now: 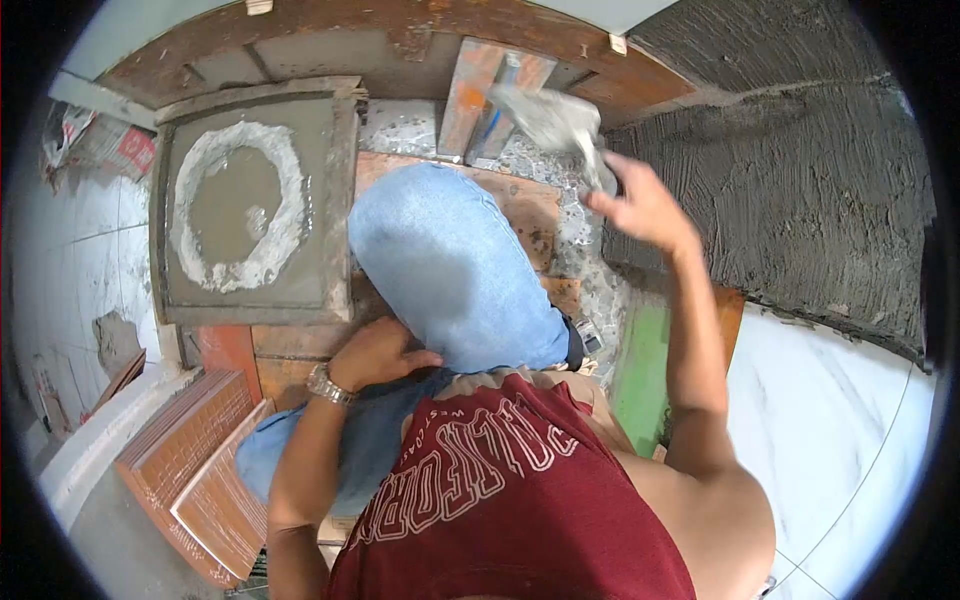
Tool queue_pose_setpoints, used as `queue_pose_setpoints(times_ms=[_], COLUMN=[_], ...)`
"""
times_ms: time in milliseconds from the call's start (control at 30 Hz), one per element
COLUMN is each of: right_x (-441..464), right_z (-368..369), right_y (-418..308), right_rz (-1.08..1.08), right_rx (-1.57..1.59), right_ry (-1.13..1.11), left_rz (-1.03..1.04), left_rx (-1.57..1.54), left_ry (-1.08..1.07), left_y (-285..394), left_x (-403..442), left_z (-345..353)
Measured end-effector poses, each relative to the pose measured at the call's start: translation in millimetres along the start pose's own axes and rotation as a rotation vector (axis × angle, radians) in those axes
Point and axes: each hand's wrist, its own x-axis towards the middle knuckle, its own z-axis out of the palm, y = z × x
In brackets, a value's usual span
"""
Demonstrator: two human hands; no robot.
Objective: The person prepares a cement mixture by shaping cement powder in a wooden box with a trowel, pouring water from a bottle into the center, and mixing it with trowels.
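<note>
My right hand (650, 208) grips the handle of a trowel (550, 118), whose blade is coated with grey wet mortar. It is raised in front of the right wall, beyond my bent knee. My left hand (378, 358), below a metal wristwatch (330, 385), rests against my jeans with the thumb apart and nothing seen in it; its other fingers are partly hidden. Left of my knee lies a square wooden-framed mixing tray (345, 215) of grey mortar. On the mortar, a pale ring of dry powder (185, 200) surrounds a watery pool (235, 205).
Ridged grey mortar (780, 180) covers the right wall above white marbled tiles (820, 420). Brown tiles (205, 460) are stacked at lower left. A spirit level (495, 105) stands behind the knee near a wooden board (330, 40). A green strip (640, 375) lies to the right.
</note>
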Motion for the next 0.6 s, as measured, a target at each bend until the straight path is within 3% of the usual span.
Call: queue_pose_setpoints(times_ms=[67,100,133,200,233,333,400,533,600], right_x=[-35,-38,-39,-18,-1,53,71,99,90], right_z=[44,50,72,81,106,124,148,164,159], right_y=[73,87,127,141,169,165,183,204,218], right_rz=[0.386,0.514,0.545,0.624,0.606,0.674,0.628,0.701,0.774], right_rx=[-0.261,-0.130,-0.067,0.456,0.359,0.077,0.384,0.600,0.862], right_ry=[0.111,0.014,0.058,-0.057,-0.028,-0.127,-0.051,-0.130,-0.121], left_rz=[0.010,0.007,-0.041,-0.128,-0.235,-0.184,-0.224,-0.216,-0.279], left_rx=[0.007,0.014,-0.036,-0.133,-0.212,-0.455,-0.515,-0.532,-0.483], left_ry=[-0.067,-0.102,-0.088,-0.064,-0.094,0.155,0.403,0.783,0.772], left_y=[-5,-5,1,22,26,-3,-19,-45,-62], left_x=[6,7,9,11,10,-5,-15,-34,-52], left_z=[-17,-28,-44,-81,-95,-107,-118,-124,-122])
